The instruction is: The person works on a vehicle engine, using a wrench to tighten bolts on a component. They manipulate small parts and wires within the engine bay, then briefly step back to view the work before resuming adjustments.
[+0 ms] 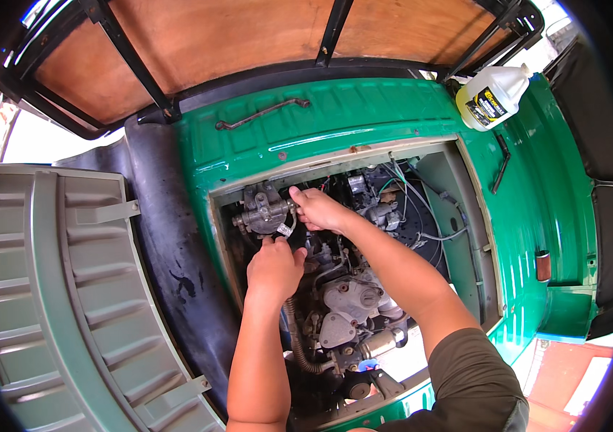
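Observation:
Both my hands reach into the engine bay, at a grey metal housing with bolts and fittings on its sides. My right hand is closed at the housing's right end, thumb and fingers pinched round a small fitting there. Just below the housing, my left hand is closed too, its fingertips curled under the part; what they grip is hidden. Between the two hands shows a short pale tag by a thin curved line. Farther down sits the engine, with a ribbed hose to its left.
A green metal body panel frames the opening. On it lie a double-ended offset wrench and a black-handled tool, with a white jug at far right. A grey ribbed panel stands at left. Loose wires cross the bay's right side.

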`<state>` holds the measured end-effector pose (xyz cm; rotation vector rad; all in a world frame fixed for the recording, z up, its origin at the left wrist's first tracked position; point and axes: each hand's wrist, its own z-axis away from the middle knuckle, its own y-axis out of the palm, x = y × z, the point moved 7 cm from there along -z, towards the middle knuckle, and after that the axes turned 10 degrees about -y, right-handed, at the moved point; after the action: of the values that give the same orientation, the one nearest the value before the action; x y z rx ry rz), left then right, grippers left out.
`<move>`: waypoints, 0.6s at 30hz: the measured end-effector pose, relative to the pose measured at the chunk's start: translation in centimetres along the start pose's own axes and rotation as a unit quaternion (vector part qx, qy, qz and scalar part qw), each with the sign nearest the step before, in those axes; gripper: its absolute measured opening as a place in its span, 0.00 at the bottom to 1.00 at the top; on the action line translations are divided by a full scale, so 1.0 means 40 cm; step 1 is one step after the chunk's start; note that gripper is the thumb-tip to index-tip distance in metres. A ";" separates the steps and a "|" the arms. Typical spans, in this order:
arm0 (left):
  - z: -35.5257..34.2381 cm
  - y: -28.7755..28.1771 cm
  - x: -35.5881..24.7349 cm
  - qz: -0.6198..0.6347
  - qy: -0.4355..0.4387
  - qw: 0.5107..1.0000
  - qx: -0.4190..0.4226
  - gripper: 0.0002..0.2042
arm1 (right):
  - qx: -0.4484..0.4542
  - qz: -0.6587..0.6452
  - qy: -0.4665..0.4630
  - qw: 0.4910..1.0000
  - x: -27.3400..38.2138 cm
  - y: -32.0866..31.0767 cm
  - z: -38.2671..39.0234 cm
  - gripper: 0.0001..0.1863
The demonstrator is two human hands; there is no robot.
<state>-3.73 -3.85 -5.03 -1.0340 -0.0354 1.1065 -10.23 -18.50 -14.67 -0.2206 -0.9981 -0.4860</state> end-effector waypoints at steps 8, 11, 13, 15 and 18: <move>0.007 -0.026 0.012 -0.007 -0.010 0.999 -0.030 0.18 | 0.018 0.059 -0.040 0.997 0.029 0.007 0.022 0.31; 0.008 -0.049 0.033 -0.016 -0.015 0.997 -0.067 0.18 | 0.023 0.031 0.020 0.999 0.020 0.035 0.016 0.31; 0.007 -0.061 0.042 -0.006 -0.018 0.997 -0.069 0.17 | 0.053 0.137 -0.056 0.988 0.052 0.034 0.019 0.31; 0.003 -0.061 0.039 -0.007 -0.013 0.998 -0.058 0.16 | 0.052 0.080 -0.096 0.991 0.037 0.034 -0.002 0.29; 0.022 -0.048 -0.017 -0.043 -0.002 0.998 -0.039 0.15 | 0.038 -0.027 -0.042 0.998 -0.033 -0.008 -0.001 0.21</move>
<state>-3.13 -3.89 -2.90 -1.0910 -0.1256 1.0362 -10.94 -18.42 -15.82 -0.1469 -1.1053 -0.4896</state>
